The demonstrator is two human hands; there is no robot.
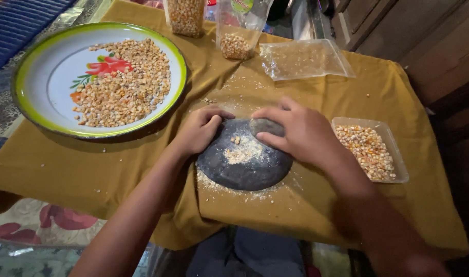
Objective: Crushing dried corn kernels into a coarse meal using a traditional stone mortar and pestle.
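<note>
Head view. Dark round grinding stone [243,166] at centre of cloth-covered counter [306,205], crushed corn [244,151] on it. Right hand [301,132]: grip closed around grey pestle stone [266,126]. Left hand [199,131]: grip curled over stone's left rim. Enamel plate [39,77] of corn kernels far left; plastic tray [396,154] of kernels right.

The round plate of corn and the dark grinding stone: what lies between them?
Head view: between plate and grinding stone lie mustard cloth, scattered crumbs, and the left hand at the stone's rim.

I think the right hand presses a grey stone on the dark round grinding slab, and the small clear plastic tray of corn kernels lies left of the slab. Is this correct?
Not quite: the head view shows the small clear plastic tray right of the dark round grinding slab, not left. The right hand does press the grey stone.
</note>
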